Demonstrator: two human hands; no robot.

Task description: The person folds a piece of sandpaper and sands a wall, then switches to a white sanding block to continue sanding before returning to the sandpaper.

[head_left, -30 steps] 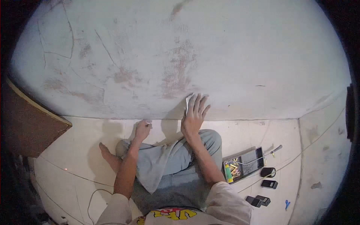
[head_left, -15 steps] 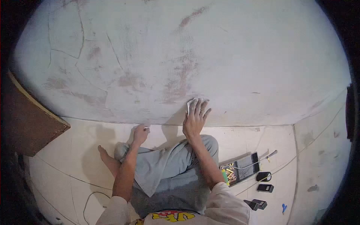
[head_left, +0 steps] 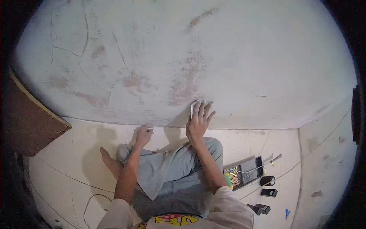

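My right hand [head_left: 198, 121] lies against the lower wall [head_left: 244, 65], fingers pointing up and slightly apart. Under its fingers it presses a pale folded sheet, which looks like sandpaper [head_left: 192, 108]; only the left edge and bits between the fingers show. The fingertips look dusty. My left hand [head_left: 143, 136] is closed, low by the foot of the wall above my crossed leg. Something small and pale shows at its fingers, too small to name. Around the right hand the wall has brownish scuffed patches [head_left: 187, 87], and long cracks [head_left: 84, 30] run at the upper left.
On the floor to my right lies a black tray [head_left: 248, 176] with small yellow pieces, a cable across it. Near it are a black roll [head_left: 267, 180], small black boxes [head_left: 269, 192] and a blue item [head_left: 288, 213]. A brown board [head_left: 34, 118] juts in at the left.
The view has tilted slightly, so the wall marks sit a little differently. Both hands stay in nearly the same places, the right one still on the wall.
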